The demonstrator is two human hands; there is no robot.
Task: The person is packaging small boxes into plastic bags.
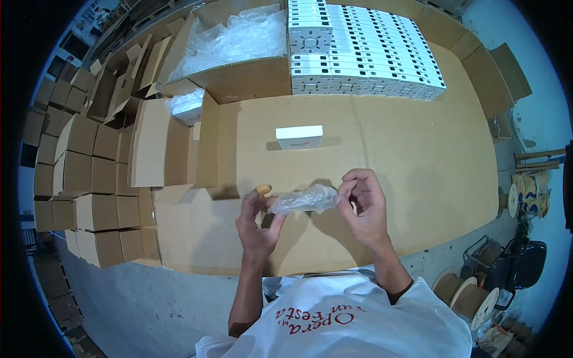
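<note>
We see both hands raised over the cardboard sheet [418, 179] that covers the work surface, holding a small clear plastic bag [303, 200] between them. The left hand [258, 227] pinches the bag's left end with thumb and fingers; the right hand [364, 206] curls around its right end, fingertips closed on the film. Farther across the sheet from the bag lies a single white box [299, 136]. Beyond that box stands a stack of white boxes [364, 51], and beside the stack an open carton [239, 65] full of clear plastic.
</note>
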